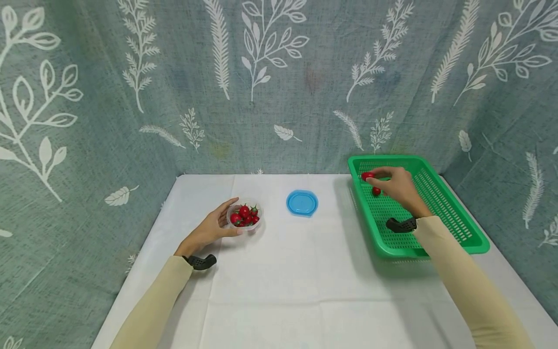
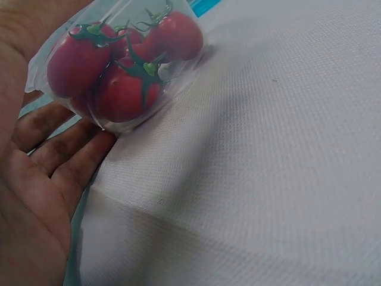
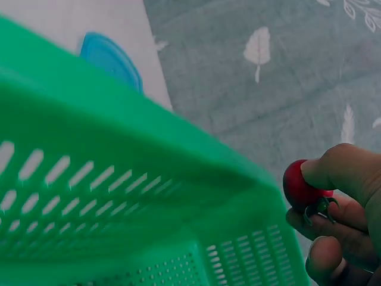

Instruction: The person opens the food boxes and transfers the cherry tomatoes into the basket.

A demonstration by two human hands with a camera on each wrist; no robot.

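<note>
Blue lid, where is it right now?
In the head view the blue lid lies on the table's white cloth, between the tomato container and the green basket.

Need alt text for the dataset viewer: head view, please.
A right hand pinches a tomato over a green basket that holds another tomato. The left hand cups a clear tub of tomatoes on a white table; a blue lid lies between.
</note>
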